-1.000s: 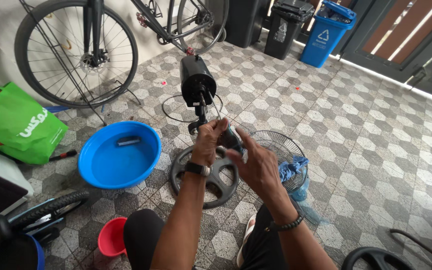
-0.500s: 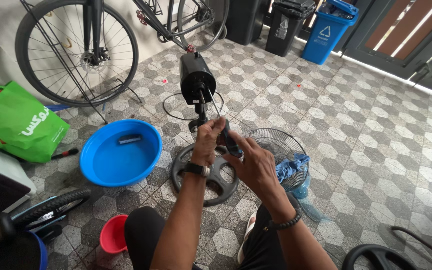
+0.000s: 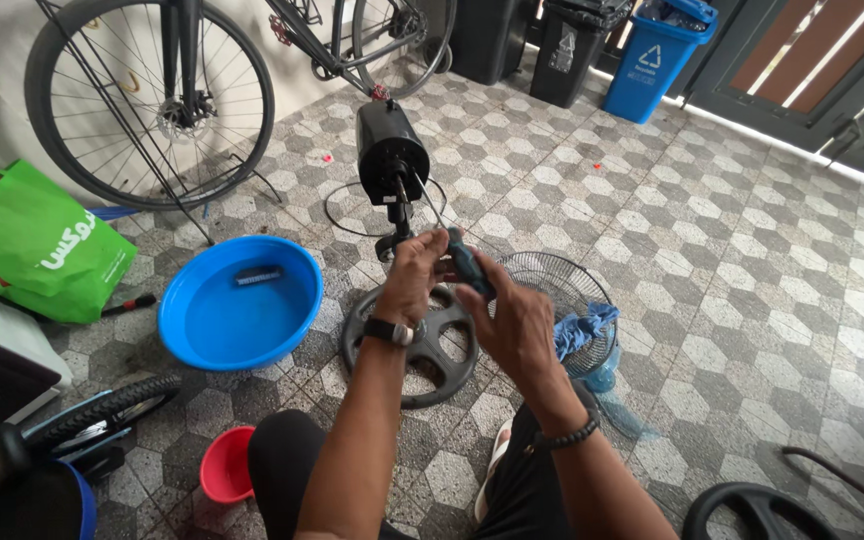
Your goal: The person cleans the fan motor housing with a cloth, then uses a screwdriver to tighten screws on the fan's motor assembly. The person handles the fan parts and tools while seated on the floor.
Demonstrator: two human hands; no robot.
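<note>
A black fan motor housing stands on a short stem above a round dark base on the tiled floor. My left hand, with a watch on its wrist, is curled around the stem just below the motor. My right hand grips a screwdriver with a dark teal handle, its tip pointing towards the stem beside my left hand. A thin wire ring lies on the floor around the motor's foot.
A wire fan grille with a blue cloth lies to the right. A blue basin, a red cup and a green bag are left. A bicycle wheel and bins stand behind.
Both hands stay at the fan stem with the screwdriver, shifting only slightly. The view has tipped a little, bringing the red cup further into sight.
</note>
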